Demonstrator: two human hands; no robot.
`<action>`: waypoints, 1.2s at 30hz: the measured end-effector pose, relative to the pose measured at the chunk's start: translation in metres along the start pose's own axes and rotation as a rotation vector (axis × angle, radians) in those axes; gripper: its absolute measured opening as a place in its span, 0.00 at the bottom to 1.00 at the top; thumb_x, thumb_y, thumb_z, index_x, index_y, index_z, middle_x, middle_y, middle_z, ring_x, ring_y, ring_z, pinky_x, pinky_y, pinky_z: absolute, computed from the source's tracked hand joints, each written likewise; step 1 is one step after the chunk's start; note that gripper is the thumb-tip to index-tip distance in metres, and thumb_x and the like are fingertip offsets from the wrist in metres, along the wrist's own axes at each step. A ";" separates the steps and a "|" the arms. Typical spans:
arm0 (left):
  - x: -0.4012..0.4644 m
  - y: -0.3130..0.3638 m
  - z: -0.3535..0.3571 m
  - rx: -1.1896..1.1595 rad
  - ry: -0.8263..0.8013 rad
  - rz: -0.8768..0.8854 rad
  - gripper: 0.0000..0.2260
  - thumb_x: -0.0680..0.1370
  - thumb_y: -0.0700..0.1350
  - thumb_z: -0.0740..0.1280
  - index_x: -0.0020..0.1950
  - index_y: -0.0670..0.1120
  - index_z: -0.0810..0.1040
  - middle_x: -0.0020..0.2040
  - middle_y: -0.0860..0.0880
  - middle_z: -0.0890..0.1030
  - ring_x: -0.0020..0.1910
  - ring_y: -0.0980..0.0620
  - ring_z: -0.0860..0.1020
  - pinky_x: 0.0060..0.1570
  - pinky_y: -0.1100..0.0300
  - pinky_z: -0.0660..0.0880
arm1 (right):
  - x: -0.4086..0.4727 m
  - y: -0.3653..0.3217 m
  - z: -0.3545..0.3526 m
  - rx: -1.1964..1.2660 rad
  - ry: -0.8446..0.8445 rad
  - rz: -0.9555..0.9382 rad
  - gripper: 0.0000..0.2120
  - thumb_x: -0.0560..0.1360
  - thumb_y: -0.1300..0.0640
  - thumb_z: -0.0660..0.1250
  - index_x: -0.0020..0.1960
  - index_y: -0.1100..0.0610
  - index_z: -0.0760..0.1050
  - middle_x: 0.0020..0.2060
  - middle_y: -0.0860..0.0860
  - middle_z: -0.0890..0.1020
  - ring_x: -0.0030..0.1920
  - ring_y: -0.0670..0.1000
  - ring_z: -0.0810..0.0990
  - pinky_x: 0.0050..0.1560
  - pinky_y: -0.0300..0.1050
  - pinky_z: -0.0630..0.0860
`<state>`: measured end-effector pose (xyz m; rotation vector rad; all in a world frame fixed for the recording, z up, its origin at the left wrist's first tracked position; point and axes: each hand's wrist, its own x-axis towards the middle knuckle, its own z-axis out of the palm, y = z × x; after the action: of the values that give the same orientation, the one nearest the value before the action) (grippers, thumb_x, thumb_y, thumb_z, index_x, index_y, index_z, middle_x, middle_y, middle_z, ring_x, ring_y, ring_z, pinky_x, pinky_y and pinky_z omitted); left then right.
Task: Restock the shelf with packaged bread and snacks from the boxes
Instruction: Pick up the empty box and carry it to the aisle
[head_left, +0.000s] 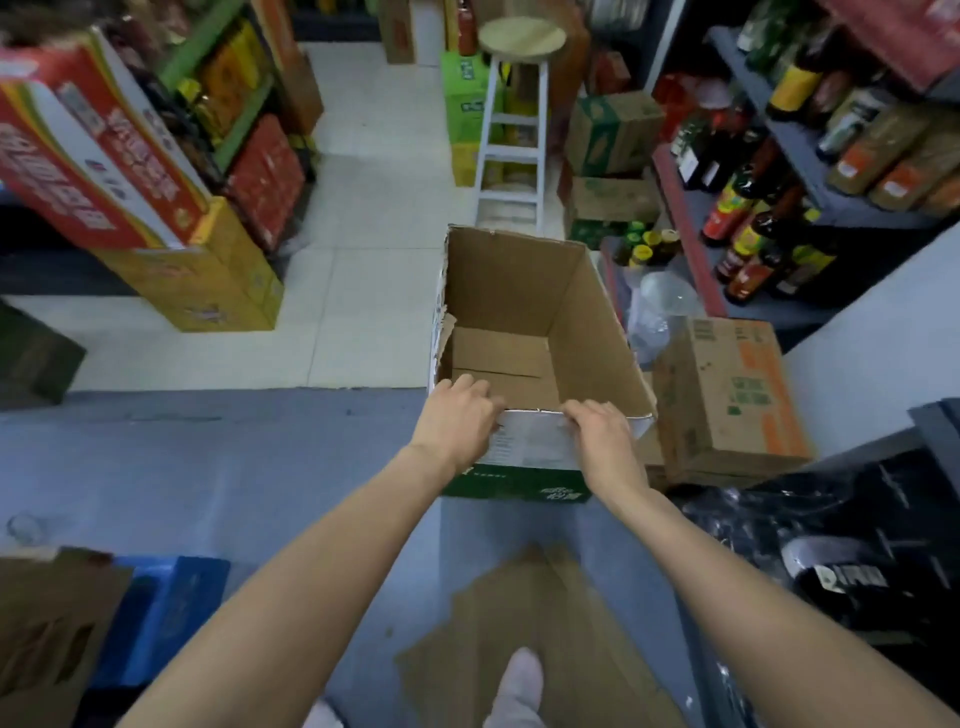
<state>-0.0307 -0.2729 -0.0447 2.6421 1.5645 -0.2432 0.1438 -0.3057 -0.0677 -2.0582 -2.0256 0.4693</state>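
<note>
Flat cardboard (540, 623) lies at 6 o'clock. Above it, our left hand (457, 421) and right hand (602, 441) clamp the empty box's (519, 312) near rim, apart, probably to steady or shift it.

Small grocery shop aisle, grey metal shelves (810, 171) of dark glass sauce bottles (748, 244) at 2 o'clock, stacked red and yellow printed cartons (130, 197) at 10 o'clock, white wooden-topped stool (519, 114) at 12 o'clock, pale tiled floor (363, 234).
</note>
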 end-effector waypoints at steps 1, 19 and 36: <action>-0.017 -0.017 0.000 -0.007 0.000 -0.037 0.11 0.79 0.44 0.60 0.61 0.48 0.74 0.57 0.47 0.76 0.57 0.47 0.71 0.53 0.55 0.69 | 0.001 -0.024 0.006 0.069 0.001 -0.011 0.10 0.77 0.66 0.59 0.52 0.58 0.77 0.48 0.56 0.79 0.54 0.57 0.75 0.64 0.49 0.62; -0.335 -0.341 0.066 -0.158 -0.001 -0.575 0.08 0.79 0.41 0.59 0.54 0.45 0.76 0.53 0.47 0.77 0.54 0.45 0.75 0.38 0.56 0.69 | -0.029 -0.496 0.187 1.184 -0.560 0.597 0.05 0.77 0.62 0.63 0.50 0.61 0.67 0.49 0.56 0.68 0.40 0.55 0.74 0.49 0.50 0.79; -0.512 -0.444 0.125 -0.247 -0.052 -1.055 0.09 0.78 0.44 0.60 0.57 0.48 0.74 0.53 0.48 0.78 0.53 0.43 0.79 0.42 0.55 0.72 | -0.095 -0.703 0.295 0.835 -0.987 0.215 0.09 0.78 0.63 0.58 0.40 0.55 0.62 0.35 0.51 0.67 0.25 0.44 0.74 0.58 0.51 0.78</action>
<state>-0.6745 -0.5187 -0.0701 1.4013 2.5831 -0.1314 -0.6182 -0.4006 -0.0732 -1.5719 -1.4334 2.2425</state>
